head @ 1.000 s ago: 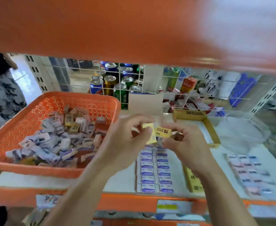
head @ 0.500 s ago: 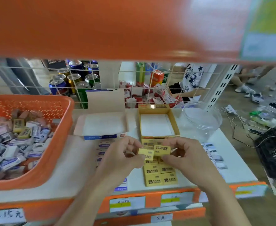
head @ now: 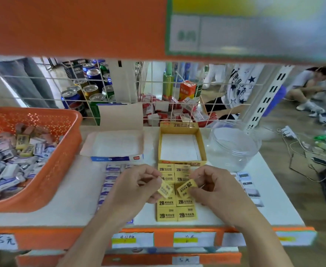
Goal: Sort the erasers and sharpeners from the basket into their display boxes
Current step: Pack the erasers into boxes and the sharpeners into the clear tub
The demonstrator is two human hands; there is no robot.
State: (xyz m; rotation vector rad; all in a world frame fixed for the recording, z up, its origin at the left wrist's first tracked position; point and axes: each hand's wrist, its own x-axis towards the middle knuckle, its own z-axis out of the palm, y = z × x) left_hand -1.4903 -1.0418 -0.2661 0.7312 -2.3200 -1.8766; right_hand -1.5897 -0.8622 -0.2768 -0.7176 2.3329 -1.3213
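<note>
Head view: left hand (head: 133, 187) pinches one yellow eraser (head: 165, 188), right hand (head: 216, 191) pinches another eraser (head: 187, 187).

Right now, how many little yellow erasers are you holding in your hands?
2. One small yellow rectangular eraser is pinched by the left hand, the other yellow eraser by the right hand, both above the laid-out yellow erasers. The hands might hide more.

White shelf (head: 77, 193): orange basket (head: 69, 143), display boxes (head: 181, 162), erasers (head: 176, 214)

A clear jar (head: 233, 147) stands on the shelf (head: 77, 199), drink cans (head: 90, 89) behind wire grid (head: 152, 83).
</note>
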